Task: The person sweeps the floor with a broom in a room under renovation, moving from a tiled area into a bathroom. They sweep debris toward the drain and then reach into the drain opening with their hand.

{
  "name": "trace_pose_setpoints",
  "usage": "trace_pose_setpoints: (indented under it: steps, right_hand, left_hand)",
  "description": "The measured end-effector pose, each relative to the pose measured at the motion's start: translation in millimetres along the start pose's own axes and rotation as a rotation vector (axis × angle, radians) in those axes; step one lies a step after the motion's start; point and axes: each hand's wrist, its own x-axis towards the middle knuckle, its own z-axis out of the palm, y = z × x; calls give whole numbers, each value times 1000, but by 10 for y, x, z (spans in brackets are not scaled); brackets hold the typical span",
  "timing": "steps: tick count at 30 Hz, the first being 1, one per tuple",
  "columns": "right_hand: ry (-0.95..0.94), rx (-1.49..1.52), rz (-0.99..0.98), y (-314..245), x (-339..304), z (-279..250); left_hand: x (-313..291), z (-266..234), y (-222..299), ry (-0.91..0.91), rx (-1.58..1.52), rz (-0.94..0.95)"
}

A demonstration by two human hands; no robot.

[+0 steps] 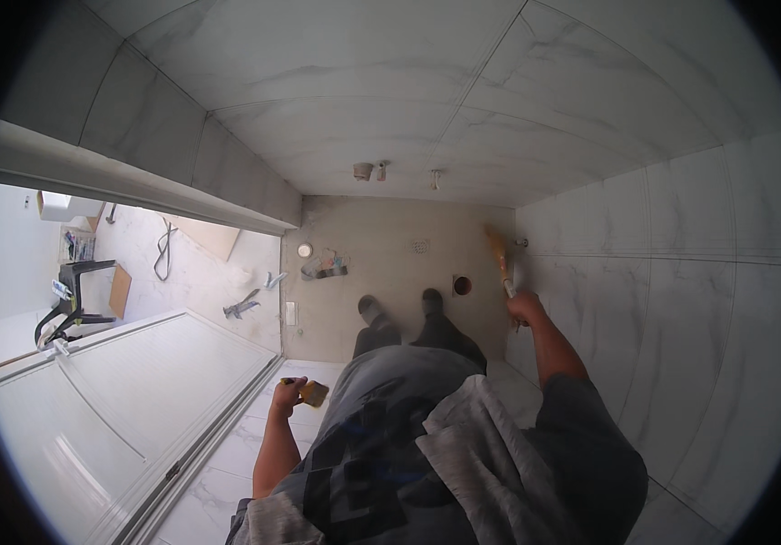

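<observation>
My right hand [525, 309] is closed around the pale handle of a hand brush [497, 247] with tan bristles. The brush points away from me, close to the right-hand tiled wall, and its bristle end looks blurred. Low on the left, my left hand [289, 396] grips a yellow and brown flat tool [314, 393], which sticks out to the right beside my shirt. It could be a wide brush or a sponge block; its kind is too small to tell.
A round drain hole [461, 286] opens in the beige floor [372, 236]. Debris [325, 265] and a small white cup [304, 250] lie left. Pipe fittings [363, 171] jut from the far tiled wall. Left, a white door [136, 391] stands by a doorway; a black stool [77, 295] is beyond.
</observation>
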Motion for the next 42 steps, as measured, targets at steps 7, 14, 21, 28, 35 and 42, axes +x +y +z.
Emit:
trace_pose_setpoints:
  steps: [7, 14, 21, 28, 35, 42]
  right_hand:
    - [-62, -412, -443, -764, 676, 1225]
    - [-188, -558, -821, -1215, 77, 1216]
    - [-189, -534, -730, -619, -333, -68]
    - [-229, -234, -486, 524, -791, -1914]
    - [-199, 10, -152, 587, 109, -1848]
    - [-153, 16, -184, -790, 1828, -293]
  left_hand:
    - [-716, -15, -191, 160, -125, 68]
    - [-989, 599, -589, 190, -27, -95]
    - [-945, 1269, -688, 132, -145, -84]
    - [-967, 1686, -568, 118, -183, -63]
    - [-1057, 1774, -601, 193, -233, -48]
    - [-1141, 1818, -823, 275, -269, 19]
